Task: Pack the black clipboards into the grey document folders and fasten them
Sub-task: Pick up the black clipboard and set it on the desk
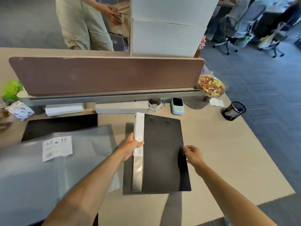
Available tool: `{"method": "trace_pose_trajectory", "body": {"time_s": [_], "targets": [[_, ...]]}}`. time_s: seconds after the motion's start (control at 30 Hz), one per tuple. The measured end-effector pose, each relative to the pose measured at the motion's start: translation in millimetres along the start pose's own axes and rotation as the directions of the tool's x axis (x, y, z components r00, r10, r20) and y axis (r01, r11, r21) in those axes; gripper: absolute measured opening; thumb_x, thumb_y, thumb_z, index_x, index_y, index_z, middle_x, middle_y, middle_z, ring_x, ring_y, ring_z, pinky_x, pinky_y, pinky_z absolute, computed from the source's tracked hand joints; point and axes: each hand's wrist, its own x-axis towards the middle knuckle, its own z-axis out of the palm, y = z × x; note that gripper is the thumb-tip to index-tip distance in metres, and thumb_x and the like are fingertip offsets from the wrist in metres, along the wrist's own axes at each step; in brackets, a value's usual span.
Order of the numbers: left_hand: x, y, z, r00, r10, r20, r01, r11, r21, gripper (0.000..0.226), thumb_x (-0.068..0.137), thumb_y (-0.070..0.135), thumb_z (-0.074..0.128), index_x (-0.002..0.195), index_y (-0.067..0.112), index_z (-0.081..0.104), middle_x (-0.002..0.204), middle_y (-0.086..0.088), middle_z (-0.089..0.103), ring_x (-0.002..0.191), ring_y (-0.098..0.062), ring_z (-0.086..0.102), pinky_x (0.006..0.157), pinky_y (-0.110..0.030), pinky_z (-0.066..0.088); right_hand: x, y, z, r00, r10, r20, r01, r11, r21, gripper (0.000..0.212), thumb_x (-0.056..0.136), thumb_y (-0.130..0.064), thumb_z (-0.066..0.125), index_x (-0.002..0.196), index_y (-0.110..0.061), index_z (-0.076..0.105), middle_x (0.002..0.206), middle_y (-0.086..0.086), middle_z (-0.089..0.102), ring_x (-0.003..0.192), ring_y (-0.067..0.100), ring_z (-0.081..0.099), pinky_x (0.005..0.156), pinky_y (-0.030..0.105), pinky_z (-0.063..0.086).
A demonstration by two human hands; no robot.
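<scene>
I see the black clipboard (162, 152) lying flat at the centre of the desk (219, 152), its riveted end toward 12 o'clock, on an opened grey folder (138, 173). The left hand (130, 146) grips the folder's raised cover, which stands on edge along the clipboard's 9 o'clock side. The right hand (193, 154) sits at the 3 o'clock edge with its fingers loosely curled; I cannot tell whether it pinches anything. A stack of grey folders (81, 160) lies at 9 o'clock and a pen cup (232, 111) at 2.
</scene>
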Motion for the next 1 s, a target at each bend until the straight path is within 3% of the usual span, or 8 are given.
{"method": "trace_pose_trajectory", "body": {"time_s": [0.17, 0.3, 0.4, 0.53, 0.63, 0.73, 0.83, 1.0], "targets": [[2.5, -7.2, 44.3, 0.998, 0.004, -0.062, 0.007, 0.981, 0.191, 0.065, 0.077, 0.026, 0.071, 0.133, 0.027, 0.039, 0.142, -0.002, 0.05, 0.123, -0.022, 0.054, 0.107, -0.043, 0.044, 12.0, 19.4, -17.1, 0.998, 0.045, -0.046, -0.046, 0.999, -0.023, 0.034, 0.087, -0.018, 0.061, 0.118, -0.008, 0.059, 0.108, 0.004, 0.068, 0.095, 0.024, 0.064, 0.09, 0.038, 0.052], [-0.8, 4.0, 88.4, 0.981, 0.036, -0.19, 0.032, 0.937, 0.347, 0.087, 0.093, 0.012, 0.056, 0.154, 0.019, -0.005, 0.161, -0.006, 0.011, 0.148, -0.025, 0.015, 0.117, -0.036, 0.019, 30.9, 20.5, -38.8, 0.997, 0.056, -0.048, -0.052, 0.995, 0.084, 0.038, 0.086, -0.017, 0.062, 0.122, -0.009, 0.054, 0.112, 0.01, 0.066, 0.096, 0.026, 0.062, 0.082, 0.034, 0.049], [-0.6, 8.5, 113.5, 0.969, 0.029, -0.247, 0.085, 0.894, 0.44, 0.091, 0.09, 0.022, 0.054, 0.152, 0.024, -0.012, 0.163, -0.009, 0.002, 0.148, -0.031, 0.013, 0.119, -0.042, 0.017, 45.3, 18.9, -55.0, 0.998, 0.056, -0.03, -0.051, 0.989, 0.135, 0.037, 0.085, -0.02, 0.063, 0.12, -0.011, 0.053, 0.112, 0.012, 0.067, 0.092, 0.026, 0.061, 0.079, 0.033, 0.047], [0.6, 9.6, 136.8, 0.96, 0.055, -0.274, 0.084, 0.877, 0.473, 0.087, 0.075, 0.02, 0.048, 0.152, 0.032, 0.009, 0.156, -0.01, 0.021, 0.137, -0.034, 0.033, 0.113, -0.045, 0.033, 59.7, 12.9, -79.5, 0.999, 0.012, 0.03, -0.015, 0.994, 0.111, 0.053, 0.087, -0.033, 0.061, 0.133, -0.012, 0.046, 0.128, 0.01, 0.059, 0.109, 0.027, 0.057, 0.093, 0.034, 0.044], [1.6, 3.7, 144.0, 0.94, 0.134, -0.315, 0.077, 0.813, 0.577, 0.074, 0.075, 0.018, 0.048, 0.146, 0.027, 0.029, 0.149, -0.01, 0.035, 0.132, -0.034, 0.039, 0.109, -0.044, 0.037, 65.3, 7.5, -89.1, 0.995, -0.054, 0.079, 0.06, 0.995, -0.074, 0.06, 0.09, -0.04, 0.056, 0.14, -0.01, 0.04, 0.139, 0.012, 0.051, 0.125, 0.031, 0.05, 0.104, 0.039, 0.039], [-13.7, 1.4, 151.6, 0.942, 0.176, -0.285, 0.036, 0.793, 0.608, 0.067, 0.086, 0.01, 0.047, 0.148, 0.024, 0.028, 0.15, -0.009, 0.037, 0.137, -0.031, 0.034, 0.111, -0.044, 0.033, 64.4, -3.8, -80.0, 0.977, -0.107, 0.185, 0.138, 0.977, -0.164, 0.054, 0.093, -0.035, 0.053, 0.138, -0.009, 0.041, 0.138, 0.012, 0.053, 0.12, 0.028, 0.053, 0.103, 0.037, 0.039], [-31.8, -4.7, 144.8, 0.942, 0.18, -0.283, 0.022, 0.808, 0.589, 0.062, 0.092, 0.008, 0.045, 0.149, 0.021, 0.026, 0.152, -0.007, 0.036, 0.14, -0.026, 0.034, 0.114, -0.04, 0.031, 53.5, -21.7, -55.5, 0.933, -0.154, 0.324, 0.223, 0.956, -0.188, 0.047, 0.095, -0.03, 0.051, 0.137, -0.011, 0.044, 0.134, 0.008, 0.055, 0.095, 0.016, 0.053, 0.094, 0.029, 0.041], [-68.8, -27.7, 105.5, 0.926, 0.135, -0.352, 0.058, 0.872, 0.486, 0.057, 0.093, 0.005, 0.044, 0.147, 0.019, 0.031, 0.151, -0.007, 0.04, 0.139, -0.021, 0.039, 0.114, -0.034, 0.033, 20.2, -43.8, 6.1, 0.827, -0.208, 0.523, 0.374, 0.897, -0.234, 0.042, 0.095, -0.029, 0.053, 0.132, -0.01, 0.05, 0.131, 0.009, 0.058, 0.117, 0.025, 0.056, 0.095, 0.032, 0.044]]}}
